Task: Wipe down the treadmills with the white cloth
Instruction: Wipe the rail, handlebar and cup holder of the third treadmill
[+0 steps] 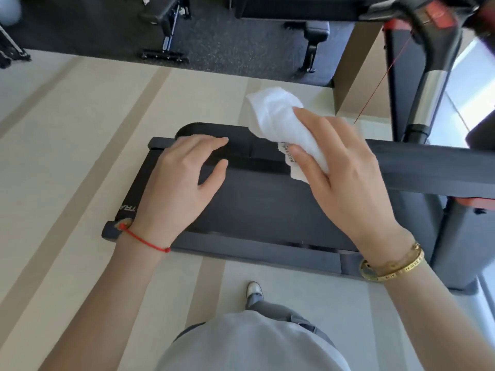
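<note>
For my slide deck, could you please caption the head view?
Right hand grips the white cloth above the treadmill; left hand hovers empty.

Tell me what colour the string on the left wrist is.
Red: a thin red string bracelet, clearest in the head view, the only one.

The left hand [182, 180] is spread flat, palm down; beside it, the right hand [345, 180] is closed, fingers curled.

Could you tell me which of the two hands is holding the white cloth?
The right hand, with gold bangles, grips the white cloth; the left hand is open and empty.
</note>
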Tool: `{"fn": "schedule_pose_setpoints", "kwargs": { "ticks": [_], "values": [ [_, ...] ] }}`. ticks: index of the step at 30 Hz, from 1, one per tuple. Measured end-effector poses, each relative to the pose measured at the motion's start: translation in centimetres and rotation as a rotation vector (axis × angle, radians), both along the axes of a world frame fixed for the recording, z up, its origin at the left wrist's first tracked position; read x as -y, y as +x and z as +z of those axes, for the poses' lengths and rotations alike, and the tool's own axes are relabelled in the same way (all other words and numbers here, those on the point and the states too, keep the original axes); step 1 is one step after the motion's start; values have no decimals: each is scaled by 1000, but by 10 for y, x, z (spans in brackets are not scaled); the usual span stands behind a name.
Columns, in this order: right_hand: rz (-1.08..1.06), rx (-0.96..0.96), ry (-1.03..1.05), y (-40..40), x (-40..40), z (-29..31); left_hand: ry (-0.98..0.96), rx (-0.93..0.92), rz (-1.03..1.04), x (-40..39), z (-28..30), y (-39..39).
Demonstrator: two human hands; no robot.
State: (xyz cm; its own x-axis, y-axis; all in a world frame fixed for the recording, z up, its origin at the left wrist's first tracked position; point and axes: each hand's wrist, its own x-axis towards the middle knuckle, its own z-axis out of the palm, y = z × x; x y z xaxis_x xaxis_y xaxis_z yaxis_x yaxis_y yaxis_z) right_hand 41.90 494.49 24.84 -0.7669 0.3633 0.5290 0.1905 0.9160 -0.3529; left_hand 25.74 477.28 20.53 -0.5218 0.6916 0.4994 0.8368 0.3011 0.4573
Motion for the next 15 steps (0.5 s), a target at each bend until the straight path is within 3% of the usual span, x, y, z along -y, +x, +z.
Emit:
{"fn": "schedule_pose_setpoints", "kwargs": {
  "ticks": [6,11,15],
  "values": [
    [-10,65,139,-23,-55,5,-31,-19,0,-38,-4,-16],
    [162,341,177,-35,-73,-20,-45,-8,61,-53,-11,-28],
    [213,512,66,-42,-75,-21,-55,-12,110,-56,-21,-40]
  ]
}}
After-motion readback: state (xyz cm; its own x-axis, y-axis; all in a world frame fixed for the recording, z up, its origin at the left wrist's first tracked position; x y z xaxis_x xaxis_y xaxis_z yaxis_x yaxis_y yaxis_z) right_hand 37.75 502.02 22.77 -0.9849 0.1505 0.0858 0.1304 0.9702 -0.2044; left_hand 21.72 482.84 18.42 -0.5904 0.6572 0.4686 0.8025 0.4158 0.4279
